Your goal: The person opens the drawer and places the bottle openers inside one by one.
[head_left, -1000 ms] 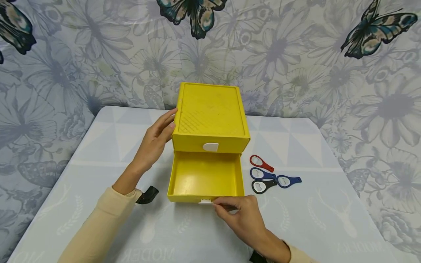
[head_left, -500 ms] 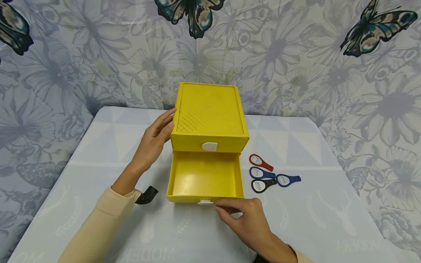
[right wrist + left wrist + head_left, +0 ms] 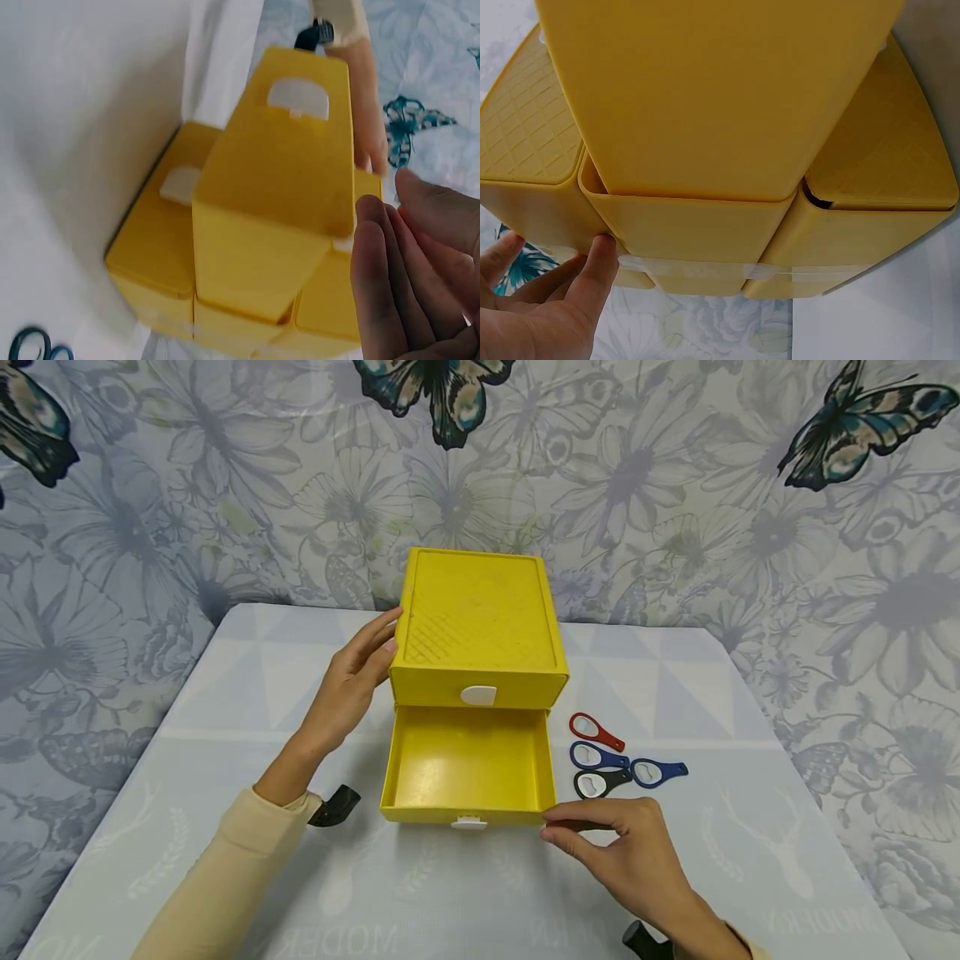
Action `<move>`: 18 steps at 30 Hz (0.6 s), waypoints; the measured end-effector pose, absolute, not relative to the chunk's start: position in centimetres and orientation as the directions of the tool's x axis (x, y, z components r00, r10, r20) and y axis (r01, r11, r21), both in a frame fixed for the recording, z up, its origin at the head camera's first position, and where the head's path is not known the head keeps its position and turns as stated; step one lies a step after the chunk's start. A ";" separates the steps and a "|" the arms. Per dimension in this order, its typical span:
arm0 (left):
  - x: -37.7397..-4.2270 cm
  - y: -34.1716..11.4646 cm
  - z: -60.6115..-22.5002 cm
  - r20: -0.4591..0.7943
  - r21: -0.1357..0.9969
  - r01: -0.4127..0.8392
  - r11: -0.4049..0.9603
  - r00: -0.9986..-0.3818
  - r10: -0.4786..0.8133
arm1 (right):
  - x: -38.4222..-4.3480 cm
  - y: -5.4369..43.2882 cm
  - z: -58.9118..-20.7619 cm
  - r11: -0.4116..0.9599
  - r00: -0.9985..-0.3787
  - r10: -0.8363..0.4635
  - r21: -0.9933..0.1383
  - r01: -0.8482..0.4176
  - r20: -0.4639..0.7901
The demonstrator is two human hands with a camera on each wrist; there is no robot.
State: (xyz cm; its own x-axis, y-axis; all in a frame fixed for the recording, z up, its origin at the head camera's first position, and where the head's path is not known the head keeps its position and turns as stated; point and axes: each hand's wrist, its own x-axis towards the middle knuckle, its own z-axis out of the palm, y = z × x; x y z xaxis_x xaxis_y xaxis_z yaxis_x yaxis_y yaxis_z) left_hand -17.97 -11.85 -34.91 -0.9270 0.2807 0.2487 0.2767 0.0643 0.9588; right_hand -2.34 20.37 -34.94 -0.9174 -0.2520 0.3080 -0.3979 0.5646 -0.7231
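Note:
A yellow plastic drawer unit (image 3: 480, 610) stands mid-table, its lower drawer (image 3: 472, 760) pulled far out towards me, with a bare yellow floor showing. A white tab handle (image 3: 468, 822) sits at the drawer's front. My left hand (image 3: 341, 693) rests with extended fingers against the unit's left side; the left wrist view puts its fingertips (image 3: 604, 244) at the yellow casing. At the drawer's front right corner is my right hand (image 3: 630, 852). In the right wrist view, thumb and fairly straight fingers (image 3: 371, 262) stand apart with nothing between them.
Right of the drawer lie several small flat pieces with round white-centred heads and short handles: a red one (image 3: 596, 732), blue ones (image 3: 658, 773) and a black one (image 3: 602, 783). A flowered wall cloth (image 3: 637, 510) rises behind the pale-patterned table (image 3: 247, 693).
My right hand has let go of the white handle and shifted right to the drawer's front corner. My left hand, the drawer and the small pieces have stayed put.

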 end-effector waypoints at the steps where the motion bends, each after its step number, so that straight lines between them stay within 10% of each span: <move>1: -18.0 -11.9 -34.9 0.249 0.959 0.277 0.064 -0.927 0.281 | -2.4 20.7 -34.8 0.571 -0.917 -0.248 -0.717 -0.400 0.314; 18: -17.9 -11.8 -34.8 0.246 0.959 0.274 0.065 -0.928 0.280 | -6.1 27.0 -36.4 0.702 -0.938 -0.185 -0.629 -0.334 0.292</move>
State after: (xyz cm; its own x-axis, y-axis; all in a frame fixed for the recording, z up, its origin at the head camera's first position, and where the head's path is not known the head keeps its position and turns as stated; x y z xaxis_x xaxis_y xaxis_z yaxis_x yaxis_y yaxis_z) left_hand -17.91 -11.81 -34.85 -0.9279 0.2797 0.2465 0.2745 0.0650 0.9594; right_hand -6.10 26.95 -36.39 -0.9383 -0.1847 0.2924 -0.3341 0.7023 -0.6286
